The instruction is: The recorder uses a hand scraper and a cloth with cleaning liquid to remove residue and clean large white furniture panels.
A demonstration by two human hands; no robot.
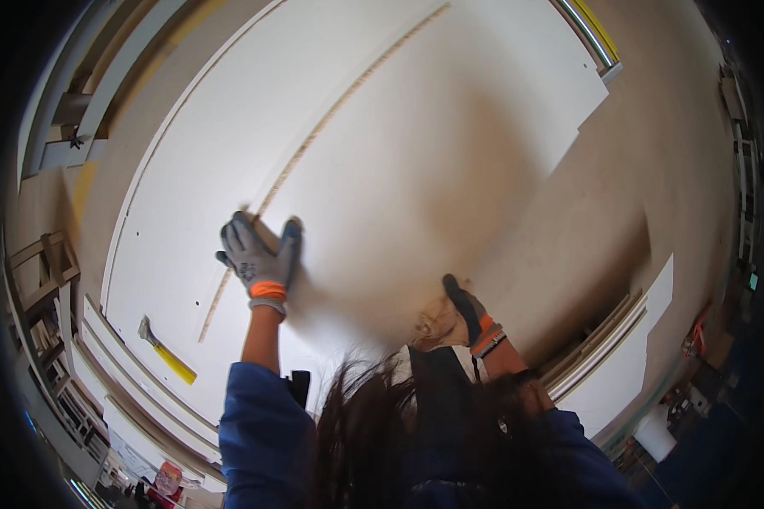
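Note:
My left hand (256,254), in a grey glove with dark fingertips and an orange cuff, lies on a large white panel (382,153) with its fingers spread. It covers part of a narrow brown groove (314,131) that runs lengthwise along the panel. A brownish patch shows between thumb and fingers; I cannot make out what it is. Close to my body, my right hand (469,307), gloved alike, is closed on a crumpled beige cloth (435,324). Its fingers are partly hidden by the cloth.
A hammer (168,352) with a yellow handle rests on the panel at the left. White strips (157,390) lie along the near left. Yellow and silver lengths (592,34) sit at the far right corner. Boards and long strips (603,348) are stacked at the right. Wooden frames (38,271) stand at far left.

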